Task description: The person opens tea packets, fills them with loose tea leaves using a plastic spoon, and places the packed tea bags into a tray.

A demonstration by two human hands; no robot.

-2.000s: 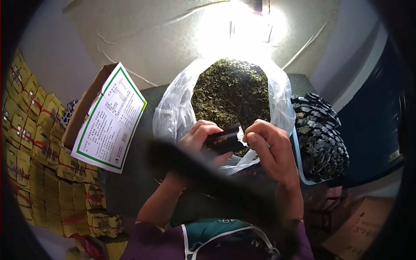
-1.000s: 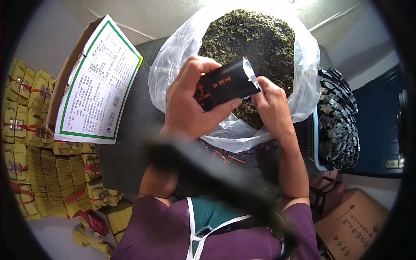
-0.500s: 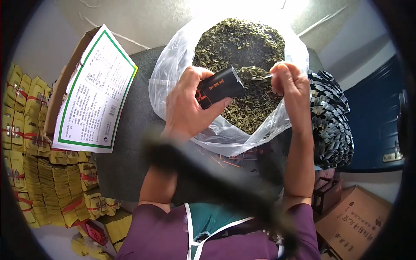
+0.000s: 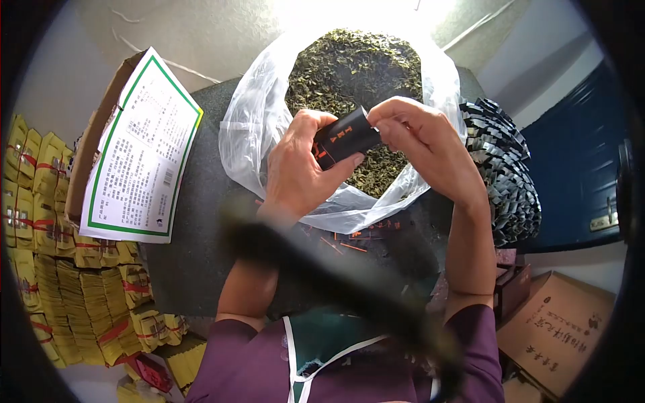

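Observation:
A small black tea packet (image 4: 344, 140) with orange lettering is gripped in my left hand (image 4: 290, 164), its mouth tilted to the right. My right hand (image 4: 430, 148) is closed at that mouth, its fingers pinched around a spoon whose metal part is now hidden by the packet and fingers. Both hands are over a large clear plastic bag (image 4: 243, 144), rolled open and full of dried tea leaves (image 4: 359, 64).
A printed sheet (image 4: 138, 158) leans on a cardboard box at left. Beyond it are stacked yellow packets (image 4: 84, 295). Black packets (image 4: 504, 178) are heaped at right, above a brown carton (image 4: 554, 329). Orange-marked scraps lie on the dark table (image 4: 195, 269). A blurred dark strap crosses the foreground.
My right hand has moved left with the spoonful of tea leaves, up to the packet's mouth. The leaves on the spoon are out of sight now. My left hand still holds the packet.

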